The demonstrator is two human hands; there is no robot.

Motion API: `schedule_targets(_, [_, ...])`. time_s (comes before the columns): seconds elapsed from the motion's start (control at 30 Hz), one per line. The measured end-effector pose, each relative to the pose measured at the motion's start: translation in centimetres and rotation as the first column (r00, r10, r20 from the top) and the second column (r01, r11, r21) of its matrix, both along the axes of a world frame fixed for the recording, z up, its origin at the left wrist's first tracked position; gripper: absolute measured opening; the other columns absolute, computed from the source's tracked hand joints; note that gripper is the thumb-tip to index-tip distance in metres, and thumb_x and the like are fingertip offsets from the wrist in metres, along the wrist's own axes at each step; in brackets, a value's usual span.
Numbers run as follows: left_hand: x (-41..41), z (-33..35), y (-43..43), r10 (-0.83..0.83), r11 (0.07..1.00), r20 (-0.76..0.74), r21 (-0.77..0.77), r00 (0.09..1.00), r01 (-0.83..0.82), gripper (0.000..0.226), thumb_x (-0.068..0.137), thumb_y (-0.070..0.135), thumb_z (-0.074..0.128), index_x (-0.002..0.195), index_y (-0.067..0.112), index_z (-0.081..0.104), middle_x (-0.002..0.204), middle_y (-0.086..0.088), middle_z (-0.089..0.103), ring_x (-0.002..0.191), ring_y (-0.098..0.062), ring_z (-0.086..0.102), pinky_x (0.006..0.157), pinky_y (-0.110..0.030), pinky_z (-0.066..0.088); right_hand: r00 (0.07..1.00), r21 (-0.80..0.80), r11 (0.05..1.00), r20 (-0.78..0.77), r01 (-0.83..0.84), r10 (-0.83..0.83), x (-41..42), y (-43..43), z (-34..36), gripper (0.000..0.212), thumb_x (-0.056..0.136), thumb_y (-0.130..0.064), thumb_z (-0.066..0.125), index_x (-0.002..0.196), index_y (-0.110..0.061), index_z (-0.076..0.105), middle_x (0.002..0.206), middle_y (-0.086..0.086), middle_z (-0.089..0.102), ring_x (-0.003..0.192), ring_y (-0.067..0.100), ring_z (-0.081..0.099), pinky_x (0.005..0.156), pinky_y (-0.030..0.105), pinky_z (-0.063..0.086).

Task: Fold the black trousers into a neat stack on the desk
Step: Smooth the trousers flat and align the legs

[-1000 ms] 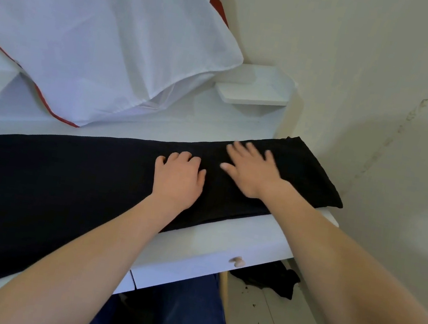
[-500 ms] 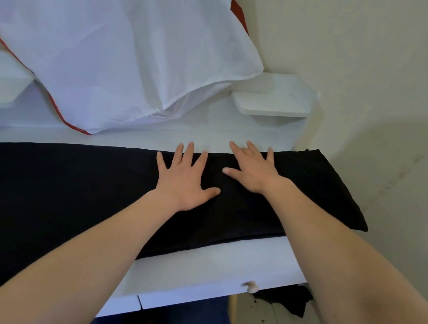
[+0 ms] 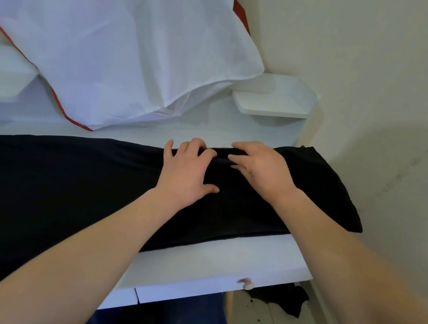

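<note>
The long black fabric trousers (image 3: 71,182) lie flat in a band across the white desk (image 3: 223,260), running from the left edge of the view to the right end of the desktop, where 1 end hangs slightly past the corner beside the wall. The left hand (image 3: 188,170) rests palm down on the cloth with its fingers curled over the far edge, pinching up a small ridge of fabric; the thumb lies spread on the cloth toward the near side. The right hand (image 3: 260,166), just beside it and nearly touching, grips the same far edge with bent fingers closed on the fabric. Both bare forearms reach in from the near side, crossing over the trousers. Behind, a white sheet with red piping (image 3: 109,35) drapes down onto the desk's back, near the trousers. A small white corner shelf (image 3: 274,101) sits to the right against the cream wall (image 3: 386,76). A pale round drawer knob (image 3: 246,283) shows below the desk's front edge.
</note>
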State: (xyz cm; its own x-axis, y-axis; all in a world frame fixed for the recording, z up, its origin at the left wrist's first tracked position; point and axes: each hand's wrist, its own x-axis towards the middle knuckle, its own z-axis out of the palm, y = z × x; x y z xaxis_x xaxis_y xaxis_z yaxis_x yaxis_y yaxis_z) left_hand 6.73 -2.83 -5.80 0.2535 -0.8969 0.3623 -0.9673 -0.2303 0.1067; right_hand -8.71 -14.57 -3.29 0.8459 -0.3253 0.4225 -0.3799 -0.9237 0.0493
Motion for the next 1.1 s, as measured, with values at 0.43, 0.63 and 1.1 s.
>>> schedule_targets(0.43, [-1.5, 1.1, 2.9, -0.118, 0.984, 0.061, 0.141, 0.991, 0.109, 0.012, 0.080, 0.018, 0.054, 0.079, 0.029, 0.060, 0.078, 0.007, 0.053, 0.083, -0.021, 0.059, 0.073, -0.032, 0.031, 0.910, 0.577, 0.759, -0.412, 0.303, -0.051, -0.4, -0.3, 1.2, 0.010, 0.090, -0.027, 0.063, 0.089, -0.024, 0.072, 0.092, -0.011, 0.066, 0.095, 0.013, 0.061, 0.080, 0.025, 0.043])
schedule_targets(0.63, [-1.2, -0.2, 4.3, -0.242, 0.960, -0.122, 0.112, 0.963, 0.256, 0.016, 0.077, 0.013, 0.056, 0.087, 0.025, 0.050, 0.091, 0.004, 0.063, 0.091, -0.023, 0.058, 0.064, -0.031, 0.040, 0.915, 0.594, 0.786, -0.392, 0.172, 0.096, 0.3, 0.8, 0.2, 0.033, 0.094, -0.018, 0.058, 0.126, -0.022, 0.062, 0.131, -0.004, 0.052, 0.119, 0.012, 0.047, 0.104, 0.030, 0.035])
schedule_targets(1.1, [-0.5, 0.9, 3.5, -0.229, 0.937, -0.204, 0.218, 0.952, 0.273, 0.021, 0.077, 0.019, 0.054, 0.097, 0.025, 0.053, 0.085, 0.005, 0.061, 0.079, -0.023, 0.059, 0.061, -0.031, 0.038, 0.894, 0.530, 0.786, -0.445, 0.319, -0.063, 1.2, -0.6, 0.1, 0.049, 0.097, -0.055, 0.034, 0.131, -0.028, 0.057, 0.141, -0.001, 0.053, 0.129, 0.020, 0.046, 0.108, 0.040, 0.035])
